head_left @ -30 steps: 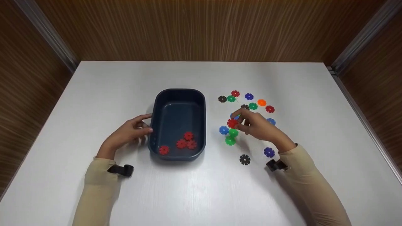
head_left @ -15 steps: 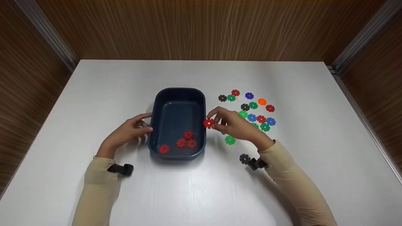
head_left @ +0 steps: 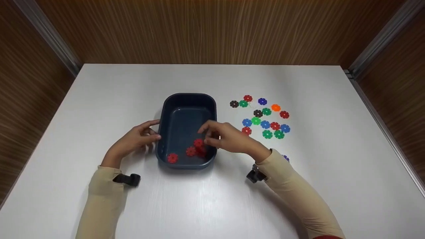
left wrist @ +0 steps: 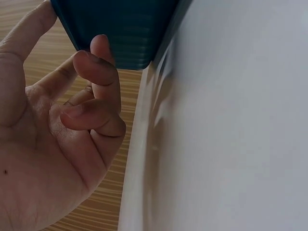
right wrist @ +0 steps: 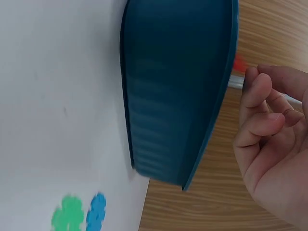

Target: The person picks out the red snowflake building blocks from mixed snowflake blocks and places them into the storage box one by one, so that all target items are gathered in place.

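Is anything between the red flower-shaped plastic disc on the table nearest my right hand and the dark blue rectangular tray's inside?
Yes: your right hand, partly covering the red disc in the head view, and the tray's right wall. Anything beneath the hand is hidden; no other obstacle shows.

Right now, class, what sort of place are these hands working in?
Probably a small indoor work booth: a white table, wood-grain panels at its back and sides, and metal strips along the corners.

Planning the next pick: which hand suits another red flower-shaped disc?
Probably the right hand: it's nearer the red discs outside the dark blue rectangular tub, which the left hand touches.
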`<state>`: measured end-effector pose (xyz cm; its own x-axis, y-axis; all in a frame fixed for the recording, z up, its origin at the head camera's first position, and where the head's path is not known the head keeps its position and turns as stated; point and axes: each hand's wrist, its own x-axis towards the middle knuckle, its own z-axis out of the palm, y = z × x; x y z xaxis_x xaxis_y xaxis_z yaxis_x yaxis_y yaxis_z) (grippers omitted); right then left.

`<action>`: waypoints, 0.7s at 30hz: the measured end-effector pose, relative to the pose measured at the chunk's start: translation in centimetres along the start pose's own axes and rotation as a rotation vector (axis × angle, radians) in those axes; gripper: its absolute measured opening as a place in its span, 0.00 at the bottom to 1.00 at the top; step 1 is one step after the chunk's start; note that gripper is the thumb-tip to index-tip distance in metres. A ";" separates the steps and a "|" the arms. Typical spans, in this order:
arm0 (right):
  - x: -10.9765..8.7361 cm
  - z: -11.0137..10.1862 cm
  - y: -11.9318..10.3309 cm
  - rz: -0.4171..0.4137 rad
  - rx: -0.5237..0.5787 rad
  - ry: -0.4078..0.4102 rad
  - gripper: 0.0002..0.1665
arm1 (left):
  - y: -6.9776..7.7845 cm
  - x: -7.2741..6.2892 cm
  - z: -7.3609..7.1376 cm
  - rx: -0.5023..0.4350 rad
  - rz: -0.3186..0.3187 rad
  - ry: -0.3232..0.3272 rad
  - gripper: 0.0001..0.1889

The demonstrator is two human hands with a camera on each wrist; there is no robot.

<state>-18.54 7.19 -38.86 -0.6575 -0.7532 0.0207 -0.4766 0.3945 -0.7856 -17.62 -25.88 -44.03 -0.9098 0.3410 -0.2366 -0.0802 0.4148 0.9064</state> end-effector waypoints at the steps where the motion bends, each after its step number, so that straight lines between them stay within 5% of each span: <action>1: 0.1 0.2 -0.1 -0.006 -0.003 -0.008 0.15 | 0.0 0.0 0.0 0.000 0.000 0.001 0.34; 12: 0.1 0.7 0.1 -0.011 -0.002 -0.022 0.15 | 0.0 -0.1 0.0 0.020 0.005 0.008 0.34; 21: -0.6 -1.9 1.2 0.041 -0.015 0.042 0.16 | 0.0 0.0 0.0 0.034 -0.003 0.014 0.34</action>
<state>-19.83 9.12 -38.60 -0.7000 -0.7140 0.0150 -0.4576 0.4323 -0.7770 -17.62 -25.91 -44.02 -0.9154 0.3277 -0.2339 -0.0691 0.4444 0.8931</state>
